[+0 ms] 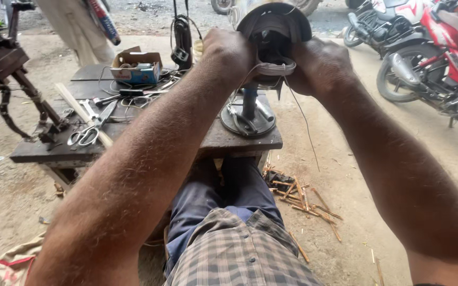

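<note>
Scissors (87, 133) lie left of the iron stand (249, 114) on the bench (223, 139). Left hand (228, 53) and right hand (316, 64), both closed, grip the shoe (274, 26) atop that stand, seemingly steadying it; thread (299, 114) dangles rightward.

The fingers of the left hand (228, 53) and the right hand (318, 64) curl behind the dark shoe (274, 32), so they are hidden. Above the fingers, the shoe's top is cut off. The thread's (302, 119) end is too thin to see.
</note>
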`<state>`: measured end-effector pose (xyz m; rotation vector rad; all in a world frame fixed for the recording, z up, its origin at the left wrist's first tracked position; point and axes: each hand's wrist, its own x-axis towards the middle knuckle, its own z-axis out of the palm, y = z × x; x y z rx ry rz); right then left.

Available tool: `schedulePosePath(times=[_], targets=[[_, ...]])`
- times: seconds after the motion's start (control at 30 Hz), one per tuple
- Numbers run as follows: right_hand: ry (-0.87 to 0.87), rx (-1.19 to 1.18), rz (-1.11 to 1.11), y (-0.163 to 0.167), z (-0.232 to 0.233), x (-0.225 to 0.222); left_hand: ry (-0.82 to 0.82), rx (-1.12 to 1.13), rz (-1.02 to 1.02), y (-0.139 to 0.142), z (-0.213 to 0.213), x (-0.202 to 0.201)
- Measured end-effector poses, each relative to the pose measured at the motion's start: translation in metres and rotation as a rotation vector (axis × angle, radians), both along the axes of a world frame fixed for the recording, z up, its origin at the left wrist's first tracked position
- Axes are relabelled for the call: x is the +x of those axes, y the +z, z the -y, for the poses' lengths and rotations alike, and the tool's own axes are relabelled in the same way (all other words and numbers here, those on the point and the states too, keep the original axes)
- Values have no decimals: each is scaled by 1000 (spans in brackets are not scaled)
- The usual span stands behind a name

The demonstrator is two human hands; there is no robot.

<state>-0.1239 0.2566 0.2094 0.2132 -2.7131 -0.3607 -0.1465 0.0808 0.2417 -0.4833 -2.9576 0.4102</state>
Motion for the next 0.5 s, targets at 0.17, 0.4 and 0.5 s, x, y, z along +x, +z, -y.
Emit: schedulePosePath(times=[0.17,0.4,0.5], targets=[[-59,-27,42,-7,-12,-17,19,0,2,1,6,5],[280,75,-295,-43,-65,-45,-7,38,-40,1,11,-7],[356,216,-468,-45,-55,-53,-38,85,-71,-6,20,2]])
